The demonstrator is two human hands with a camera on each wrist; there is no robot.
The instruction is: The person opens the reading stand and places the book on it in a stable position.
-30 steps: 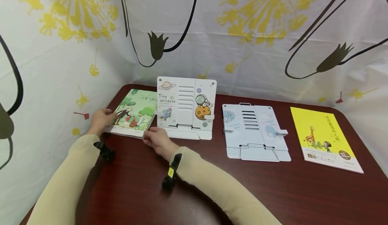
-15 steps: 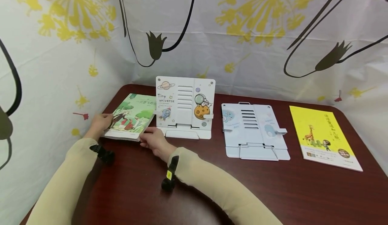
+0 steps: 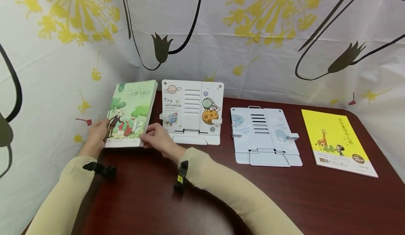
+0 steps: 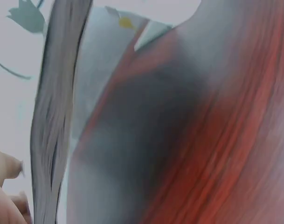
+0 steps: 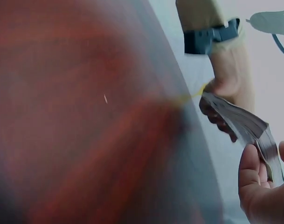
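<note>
"What are the hands holding left of the "Tiny universe" bookstand [image 3: 193, 110]?"

"With fingers curled, the left hand [image 3: 97, 135] is gripping the left edge of the green storybook [image 3: 131, 110], which is tilting upward; the right hand [image 3: 159, 140] is pinching its lower right corner."

"And right of that bookstand?"

"A blue-animal bookstand [image 3: 265, 131] is reclining nearby; farther right, a yellow giraffe-cover book [image 3: 336, 136] is lying flat."

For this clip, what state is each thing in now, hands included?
Green book: closed, tilted up.
Left hand: grips the book's left side.
Right hand: holds its lower right corner.
Universe stand: propped up, no book.
Blue stand: no book; tilt unclear.
Yellow book: closed, lying on the table.
</note>
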